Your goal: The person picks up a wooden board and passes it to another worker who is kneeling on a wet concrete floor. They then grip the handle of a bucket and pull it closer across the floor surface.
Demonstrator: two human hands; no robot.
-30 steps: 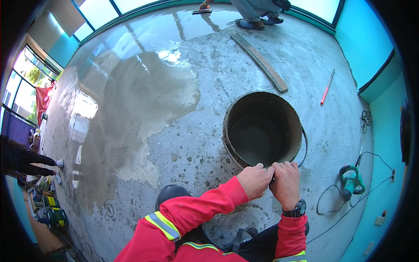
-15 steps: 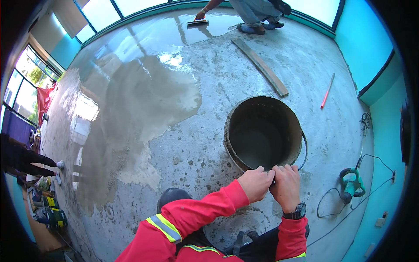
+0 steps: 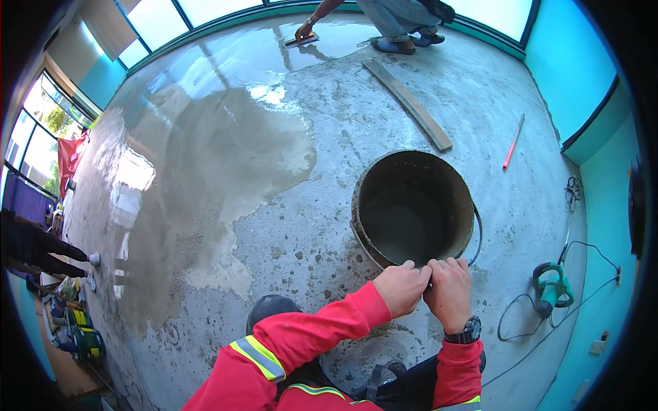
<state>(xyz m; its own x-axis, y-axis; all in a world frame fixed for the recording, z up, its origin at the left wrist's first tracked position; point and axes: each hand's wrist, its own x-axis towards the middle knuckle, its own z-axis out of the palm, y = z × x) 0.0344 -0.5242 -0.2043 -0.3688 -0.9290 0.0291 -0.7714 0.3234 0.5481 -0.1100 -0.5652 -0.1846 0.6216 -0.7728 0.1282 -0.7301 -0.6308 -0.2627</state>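
A large round metal bucket [image 3: 456, 212] caked in cement, with dark grey wet mix inside, stands in front of me, its wire handle hanging at the right. My left hand [image 3: 401, 291] and my right hand [image 3: 447, 291], in red sleeves, are closed side by side at the near rim, fingers curled over it. A dark watch is on my right wrist. Wet grey screed [image 3: 205, 171] covers the floor to the left of the bucket.
A co-worker [image 3: 384, 20] crouches ahead, holding a trowel [image 3: 301, 41] on the screed. A plank [image 3: 408, 103], red-handled rod [image 3: 510, 151] and corded green mixer [image 3: 552, 288] lie right. Another person [image 3: 41, 250] stands left beside tools [image 3: 79, 329].
The co-worker's hand and trowel have moved left and slightly lower in the view across the wet screed. The bucket and floor appear slightly lower in the view; my grip is unchanged.
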